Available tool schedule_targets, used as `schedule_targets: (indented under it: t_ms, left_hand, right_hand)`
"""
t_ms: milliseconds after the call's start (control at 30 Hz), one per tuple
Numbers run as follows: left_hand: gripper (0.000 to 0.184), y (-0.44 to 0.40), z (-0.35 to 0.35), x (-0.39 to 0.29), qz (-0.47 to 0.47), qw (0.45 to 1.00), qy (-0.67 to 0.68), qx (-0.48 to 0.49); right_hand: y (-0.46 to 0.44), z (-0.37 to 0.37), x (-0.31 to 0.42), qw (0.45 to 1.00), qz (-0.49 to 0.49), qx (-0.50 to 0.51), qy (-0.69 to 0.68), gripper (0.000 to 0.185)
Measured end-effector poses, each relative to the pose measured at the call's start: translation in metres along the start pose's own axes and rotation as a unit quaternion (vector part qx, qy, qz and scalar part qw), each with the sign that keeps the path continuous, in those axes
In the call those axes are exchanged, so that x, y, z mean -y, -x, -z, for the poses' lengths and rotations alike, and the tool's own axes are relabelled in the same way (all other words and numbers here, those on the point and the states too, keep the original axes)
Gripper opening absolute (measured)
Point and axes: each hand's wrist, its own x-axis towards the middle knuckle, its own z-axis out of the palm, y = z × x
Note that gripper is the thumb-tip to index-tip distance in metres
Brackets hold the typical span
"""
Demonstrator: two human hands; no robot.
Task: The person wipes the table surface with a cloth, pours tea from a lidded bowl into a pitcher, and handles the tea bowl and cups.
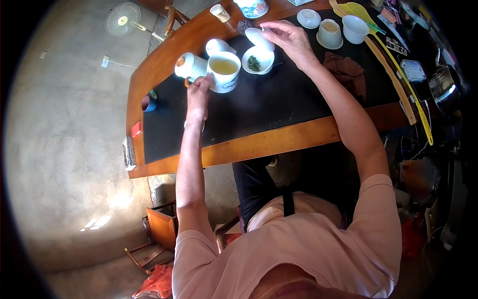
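My left hand [199, 92] is closed at the near left side of a white cup [225, 85], which holds yellow-green tea [223, 66]. Just left of that cup is a white pot [195, 65] with a wooden-coloured knob, partly hidden. My right hand [293, 42] pinches a white lid [259, 38], tilted at the far edge of a white lidded-cup bowl [265, 56]. Wet green tea leaves [254, 63] lie in the bowl. Behind the cup stands another white rounded vessel [218, 46].
Far back are a blue-patterned pot [253, 7] and a small cup [219, 13]. White cups [329, 36] stand right of my hand, near a brown cloth [345, 74] and a yellow strainer [354, 10]. A small dark cup [148, 103] lies at the table's left.
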Motion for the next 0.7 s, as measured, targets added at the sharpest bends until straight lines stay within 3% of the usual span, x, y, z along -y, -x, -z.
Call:
schedule_targets:
  t_ms: [167,367,700]
  left_hand:
    - [0.037,-0.020,0.005,0.005,-0.021,0.998,-0.057,0.024]
    - [0.042,-0.027,0.000,-0.002,-0.035,0.993,-0.115,0.014]
    - [0.041,-0.030,-0.002,-0.014,-0.028,0.985,-0.171,0.023]
  right_hand:
    - [0.000,0.002,-0.001,1.000,-0.002,-0.004,0.023,0.028]
    - [-0.004,0.000,-0.008,0.992,-0.081,-0.024,-0.095,0.031]
    - [-0.003,0.003,0.000,0.981,-0.070,-0.032,-0.176,0.033]
